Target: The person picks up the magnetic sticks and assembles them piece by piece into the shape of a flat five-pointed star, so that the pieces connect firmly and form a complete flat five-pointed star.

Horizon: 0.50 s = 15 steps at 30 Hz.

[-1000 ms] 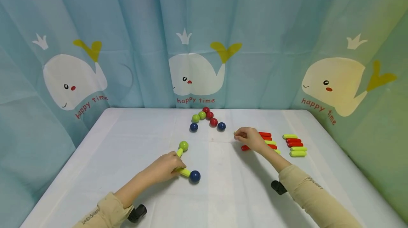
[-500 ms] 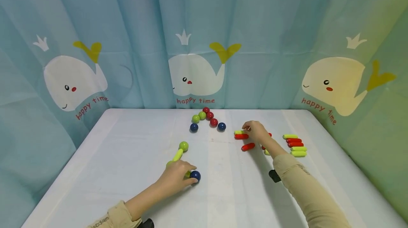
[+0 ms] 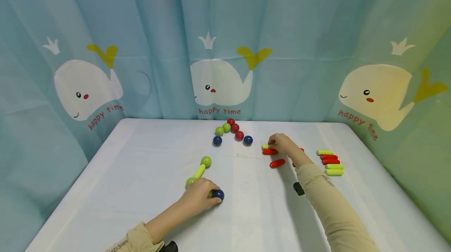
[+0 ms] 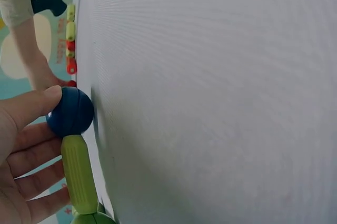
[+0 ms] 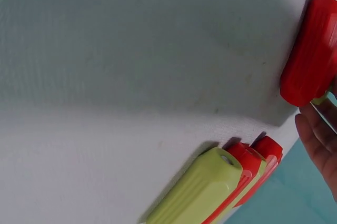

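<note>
So the bit that looks done is a bent chain on the desk [image 3: 148, 150]: green ball [image 3: 206, 161], green stick [image 3: 199, 171], corner ball [image 3: 190, 182], second stick [image 4: 80, 174], then a blue ball [image 3: 219, 195] on the end. The left hand [image 3: 201, 196] has its grip on that blue ball, thumb on one side and fingers round the back of it and along the stick.

I'd call it early days, tbh, since plenty looks unused. There are seven loose balls [image 3: 235, 127] near the far edge (three red, two green, two blue) and a row of five sticks [image 3: 331, 162] off to the right. The right hand [image 3: 283, 145] is at a pale green stick [image 3: 265, 147] just behind a red one [image 3: 269, 152]; can't tell if that grip is actually closed on it. More sticks are partly hidden by the forearm.

Writing-wise: "happy time" in red [image 3: 219, 111] under each whale on the curtain [image 3: 158, 17]. The left cuff [image 3: 144, 236] has dark lettering too, not fully legible. No brand I can see on the pieces.
</note>
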Tool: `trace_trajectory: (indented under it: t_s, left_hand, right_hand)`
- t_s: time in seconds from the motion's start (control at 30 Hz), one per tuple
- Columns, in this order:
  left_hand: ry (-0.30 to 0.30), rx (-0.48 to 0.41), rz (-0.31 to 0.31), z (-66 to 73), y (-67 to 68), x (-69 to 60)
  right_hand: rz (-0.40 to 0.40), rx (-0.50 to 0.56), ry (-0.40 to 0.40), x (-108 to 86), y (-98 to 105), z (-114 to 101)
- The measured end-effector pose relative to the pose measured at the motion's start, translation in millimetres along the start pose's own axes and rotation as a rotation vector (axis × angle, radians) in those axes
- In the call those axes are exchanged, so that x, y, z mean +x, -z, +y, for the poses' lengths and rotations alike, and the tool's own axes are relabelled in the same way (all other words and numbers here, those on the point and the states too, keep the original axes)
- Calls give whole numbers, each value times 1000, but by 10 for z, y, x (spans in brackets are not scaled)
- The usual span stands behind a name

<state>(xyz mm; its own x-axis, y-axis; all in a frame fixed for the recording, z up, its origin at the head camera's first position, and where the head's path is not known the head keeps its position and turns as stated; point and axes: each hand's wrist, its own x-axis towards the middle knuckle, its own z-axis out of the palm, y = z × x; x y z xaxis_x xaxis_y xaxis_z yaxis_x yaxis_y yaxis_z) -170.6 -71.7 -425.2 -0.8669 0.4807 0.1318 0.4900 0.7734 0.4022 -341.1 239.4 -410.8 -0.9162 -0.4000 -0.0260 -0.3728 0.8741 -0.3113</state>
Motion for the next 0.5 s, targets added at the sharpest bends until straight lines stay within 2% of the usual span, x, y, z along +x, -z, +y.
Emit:
trace_trajectory:
  t_s: [0.23, 0.5]
  left_hand:
    - [4, -17, 6, 8, 12, -9]
    - [8, -19, 3, 11, 13, -16]
  right_hand:
    - [44, 22, -19, -13, -4, -35]
    - [155, 86, 175, -144, -62, -179]
